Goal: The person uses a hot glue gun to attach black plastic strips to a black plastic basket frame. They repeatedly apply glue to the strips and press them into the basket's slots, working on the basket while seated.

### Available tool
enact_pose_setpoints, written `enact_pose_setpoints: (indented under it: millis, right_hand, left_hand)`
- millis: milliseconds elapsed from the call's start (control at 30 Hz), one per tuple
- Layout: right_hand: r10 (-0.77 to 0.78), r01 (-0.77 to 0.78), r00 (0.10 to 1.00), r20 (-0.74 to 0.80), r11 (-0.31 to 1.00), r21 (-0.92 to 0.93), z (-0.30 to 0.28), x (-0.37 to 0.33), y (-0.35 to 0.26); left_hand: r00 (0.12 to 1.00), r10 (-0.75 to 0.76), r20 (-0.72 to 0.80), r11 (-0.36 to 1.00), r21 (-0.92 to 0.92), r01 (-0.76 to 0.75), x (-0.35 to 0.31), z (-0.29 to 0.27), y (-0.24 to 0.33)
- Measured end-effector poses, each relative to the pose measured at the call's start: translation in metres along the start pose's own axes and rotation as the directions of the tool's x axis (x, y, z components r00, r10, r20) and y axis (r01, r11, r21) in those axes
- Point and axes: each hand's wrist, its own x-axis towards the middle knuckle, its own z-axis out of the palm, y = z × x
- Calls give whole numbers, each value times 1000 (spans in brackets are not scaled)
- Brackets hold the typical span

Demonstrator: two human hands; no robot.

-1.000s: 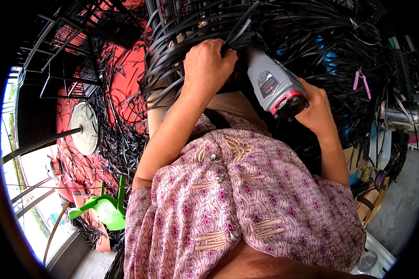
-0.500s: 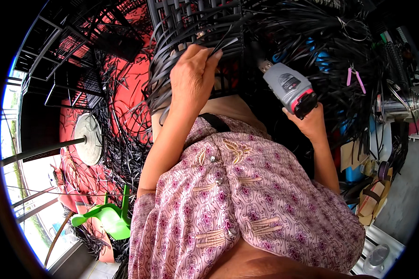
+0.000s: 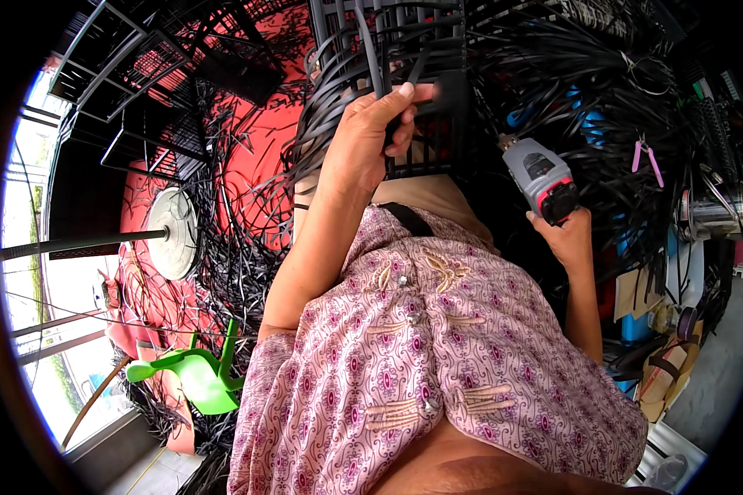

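Grey and ribbon-flat, a strip (image 3: pixel 368 41) curves up from the pinch of my left hand (image 3: pixel 376 136), near a slatted weave (image 3: pixel 433 33). My right hand (image 3: pixel 571 237) clasps a blocky, red-trimmed drill (image 3: pixel 538 169).

Short-sleeved pinkish-mauve shirt (image 3: pixel 330 388), purple motifs and scrolls, beige embroidery (image 3: pixel 446 276), shiny buttons (image 3: pixel 402 281) down front. Black band (image 3: pixel 410 219) past hem. Left hand (image 3: pixel 370 132), right hand (image 3: pixel 570 237) bare.

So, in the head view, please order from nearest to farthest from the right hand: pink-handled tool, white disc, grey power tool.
1. Grey power tool, held in the right hand.
2. Pink-handled tool, to the hand's right.
3. White disc, far across on the left.
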Motion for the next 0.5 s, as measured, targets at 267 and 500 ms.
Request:
enact_pose_setpoints:
  millis: [267, 500]
  right_hand:
    - [-42, 42, 999, -11, 999, 4, 2, 0, 1]
    - [-50, 51, 999, -21, 999, 15, -1, 1, 5]
  left_hand:
    - [993, 16, -121, 997, 81, -6, 3, 3, -3]
    - [993, 75, -94, 989, 135, -62, 9, 1, -12]
